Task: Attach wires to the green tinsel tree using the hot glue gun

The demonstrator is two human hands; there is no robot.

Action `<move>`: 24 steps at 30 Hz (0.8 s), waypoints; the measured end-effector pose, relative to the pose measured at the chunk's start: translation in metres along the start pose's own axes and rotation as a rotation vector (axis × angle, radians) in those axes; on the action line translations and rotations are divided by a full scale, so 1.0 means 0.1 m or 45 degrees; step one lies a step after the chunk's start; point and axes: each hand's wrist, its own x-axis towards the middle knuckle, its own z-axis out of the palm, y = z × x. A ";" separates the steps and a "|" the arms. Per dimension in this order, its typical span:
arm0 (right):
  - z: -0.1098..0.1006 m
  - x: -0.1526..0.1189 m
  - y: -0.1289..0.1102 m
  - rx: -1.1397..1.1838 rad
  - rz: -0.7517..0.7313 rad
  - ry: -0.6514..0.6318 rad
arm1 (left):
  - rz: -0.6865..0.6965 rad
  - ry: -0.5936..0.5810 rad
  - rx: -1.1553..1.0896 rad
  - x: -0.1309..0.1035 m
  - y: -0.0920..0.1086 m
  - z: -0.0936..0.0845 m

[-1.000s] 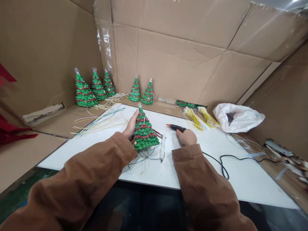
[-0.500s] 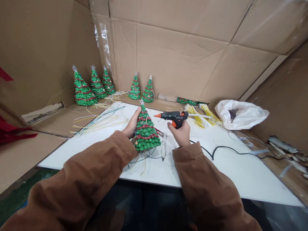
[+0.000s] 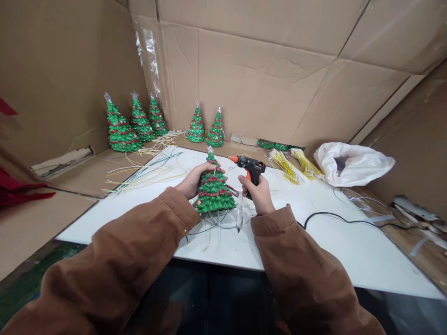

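Note:
A small green Christmas tree [image 3: 217,197] with red garlands and a star on top is held upright by my left hand [image 3: 195,179], whose thumb lies across its upper front. Thin wires [image 3: 209,230] hang from the tree's base. My right hand [image 3: 257,190] is wrapped round the handle of a black and orange glue gun [image 3: 252,167]. The gun's orange nozzle points left, beside the upper part of the tree and a little apart from it. Below the gun, a clear pen-like tool [image 3: 239,214] lies on the white board [image 3: 335,242].
Several finished-looking trees [image 3: 120,130] stand at the back left, two more [image 3: 215,130] at the back centre. Loose wires [image 3: 146,172] lie at left. Yellow wire bundles [image 3: 286,168] and a white plastic bag [image 3: 354,164] sit at right; a black cord [image 3: 335,214] crosses the board.
My left thumb has moved onto the tree's upper front. The glue gun has shifted slightly up, its back end turned left, and its nozzle is a little farther right.

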 end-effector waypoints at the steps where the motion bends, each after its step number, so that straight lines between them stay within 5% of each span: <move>1: 0.00 0.00 0.00 0.004 0.006 0.002 | 0.003 -0.002 0.017 -0.01 0.00 0.01; 6: -0.01 0.01 0.01 -0.081 -0.003 0.028 | 0.129 0.067 0.179 -0.05 0.01 0.08; 15: -0.06 0.02 -0.05 -0.387 -0.027 0.350 | 0.239 0.137 0.185 0.01 -0.05 0.05; 24: -0.05 -0.03 -0.12 -0.564 -0.209 0.436 | 0.091 0.053 0.025 0.02 -0.04 0.02</move>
